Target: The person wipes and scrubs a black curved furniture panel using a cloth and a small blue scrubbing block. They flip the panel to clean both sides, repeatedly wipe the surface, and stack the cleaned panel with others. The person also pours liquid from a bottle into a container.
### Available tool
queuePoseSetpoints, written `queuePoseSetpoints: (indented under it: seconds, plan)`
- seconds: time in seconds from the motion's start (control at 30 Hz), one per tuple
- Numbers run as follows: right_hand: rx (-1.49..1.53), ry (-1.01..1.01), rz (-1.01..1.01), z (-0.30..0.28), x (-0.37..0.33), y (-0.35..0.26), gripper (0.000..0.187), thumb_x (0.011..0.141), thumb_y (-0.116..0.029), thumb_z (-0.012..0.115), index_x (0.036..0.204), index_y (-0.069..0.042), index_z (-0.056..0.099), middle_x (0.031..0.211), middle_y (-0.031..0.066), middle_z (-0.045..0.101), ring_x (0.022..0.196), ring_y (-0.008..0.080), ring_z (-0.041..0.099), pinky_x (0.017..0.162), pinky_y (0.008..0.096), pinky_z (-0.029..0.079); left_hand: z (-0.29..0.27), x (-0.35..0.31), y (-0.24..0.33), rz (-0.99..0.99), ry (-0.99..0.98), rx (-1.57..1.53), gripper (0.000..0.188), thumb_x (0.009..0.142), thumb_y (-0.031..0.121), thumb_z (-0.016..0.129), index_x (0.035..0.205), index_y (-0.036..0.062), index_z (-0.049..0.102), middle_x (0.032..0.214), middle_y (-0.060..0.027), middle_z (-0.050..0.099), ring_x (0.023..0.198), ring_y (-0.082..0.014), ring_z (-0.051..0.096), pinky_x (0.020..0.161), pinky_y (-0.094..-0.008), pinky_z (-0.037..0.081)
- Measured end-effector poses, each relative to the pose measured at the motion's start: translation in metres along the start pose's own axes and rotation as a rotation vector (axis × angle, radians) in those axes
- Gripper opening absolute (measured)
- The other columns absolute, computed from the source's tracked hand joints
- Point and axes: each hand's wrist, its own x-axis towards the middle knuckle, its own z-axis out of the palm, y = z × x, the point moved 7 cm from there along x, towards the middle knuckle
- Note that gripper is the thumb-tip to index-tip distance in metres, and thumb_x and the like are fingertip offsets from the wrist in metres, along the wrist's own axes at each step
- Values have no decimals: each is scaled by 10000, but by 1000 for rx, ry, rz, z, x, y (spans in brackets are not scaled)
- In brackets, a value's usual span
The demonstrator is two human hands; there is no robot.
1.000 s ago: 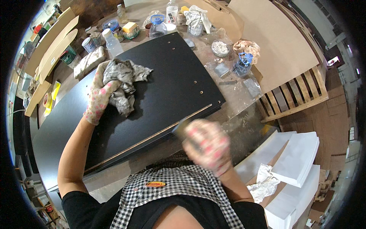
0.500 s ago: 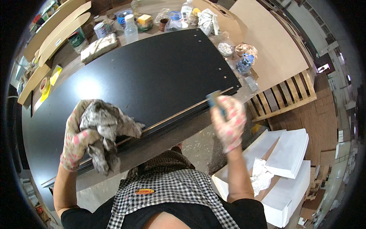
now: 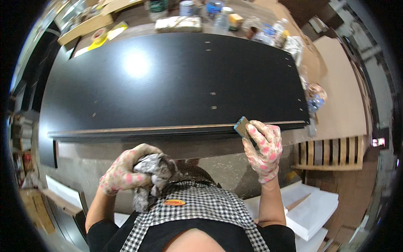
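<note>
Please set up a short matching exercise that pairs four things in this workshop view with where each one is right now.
Things:
1. crumpled grey rag
2. small blue-grey block
3. roll of yellow tape
4. stack of white boards

Places:
A. on the floor at lower right
B. at the front edge of the large black panel, in the right hand
C. bunched in the left hand, near the checked apron
D. beyond the panel's far left corner

Pairs: 1-C, 2-B, 3-D, 4-A

The left hand (image 3: 126, 173) has carried the rag (image 3: 153, 176) off the black panel (image 3: 168, 84) to the chest.
</note>
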Motion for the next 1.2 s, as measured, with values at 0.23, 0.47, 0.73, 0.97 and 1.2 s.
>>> queuePoseSetpoints:
  seconds: [0.23, 0.47, 0.73, 0.97, 1.2]
  plan:
    - [227, -80, -196, 80, 47, -106, 398, 680, -75, 810, 1063, -49, 706, 1087, 109, 682, 885, 287, 615, 765, 399, 507, -48, -46, -102, -195, 236, -104, 705, 626, 266, 719, 1225, -79, 579, 1112, -178, 651, 1038, -242, 617, 945, -347, 487]
    - [325, -168, -396, 180, 125, -270, 362, 714, -119, 783, 1056, -43, 687, 1090, 95, 656, 885, 269, 602, 755, 401, 497, -121, -112, -181, -58, 326, -351, 715, 705, 188, 705, 1336, -84, 505, 1229, -193, 611, 1128, -246, 585, 988, -347, 470]
    - [444, -185, -566, 317, 214, -478, 277, 772, -130, 734, 1026, -61, 649, 1021, 86, 628, 880, 292, 589, 790, 408, 500, -230, -212, -248, -109, 542, -412, 654, 678, 118, 656, 1286, -88, 528, 1084, -111, 665, 974, -176, 632, 890, -311, 514]
    - [333, -266, -507, 317, 187, -442, 377, 721, -93, 784, 1075, -62, 659, 1085, 105, 659, 866, 288, 620, 796, 402, 517, -251, -218, -263, 14, 546, -494, 667, 679, 122, 674, 1298, -78, 528, 1124, -98, 648, 1018, -164, 606, 897, -291, 496]
    - [-91, -51, -94, 158, 106, -299, 435, 775, -44, 728, 1200, -86, 651, 1149, 123, 653, 1020, 309, 601, 860, 435, 513, -257, -177, -275, -117, 370, -452, 773, 667, 142, 716, 1363, -99, 480, 1252, -165, 616, 1126, -208, 587, 988, -314, 466]
